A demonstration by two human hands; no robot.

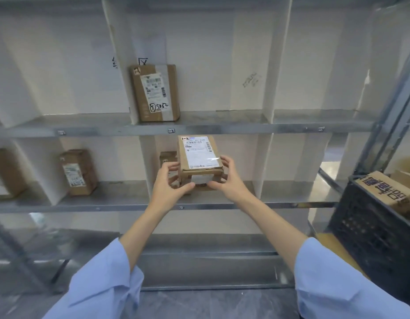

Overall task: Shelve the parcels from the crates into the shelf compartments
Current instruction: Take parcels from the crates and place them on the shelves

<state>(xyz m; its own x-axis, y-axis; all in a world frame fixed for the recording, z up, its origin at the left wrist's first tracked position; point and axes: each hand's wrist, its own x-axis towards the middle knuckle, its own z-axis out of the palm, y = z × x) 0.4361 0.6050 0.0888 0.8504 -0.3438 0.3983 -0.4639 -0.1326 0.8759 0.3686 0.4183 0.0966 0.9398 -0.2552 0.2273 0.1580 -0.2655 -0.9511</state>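
Note:
A small brown cardboard parcel (199, 157) with a white label marked "1-2" is held at the mouth of the middle compartment of the lower shelf (130, 207). My left hand (169, 187) grips its left side and front bottom edge. My right hand (227, 178) grips its right side and front. Behind it, partly hidden, another small parcel (167, 157) stands in the same compartment. A black plastic crate (369, 226) at the right holds a cardboard box with printed characters (385, 189).
A tall parcel (155, 93) stands upright in the upper shelf's middle compartment. Another parcel (78, 172) stands in the lower left compartment, and one more (3, 173) sits at the far left edge. White dividers (266, 157) separate the compartments. A metal upright (392, 116) rises at the right.

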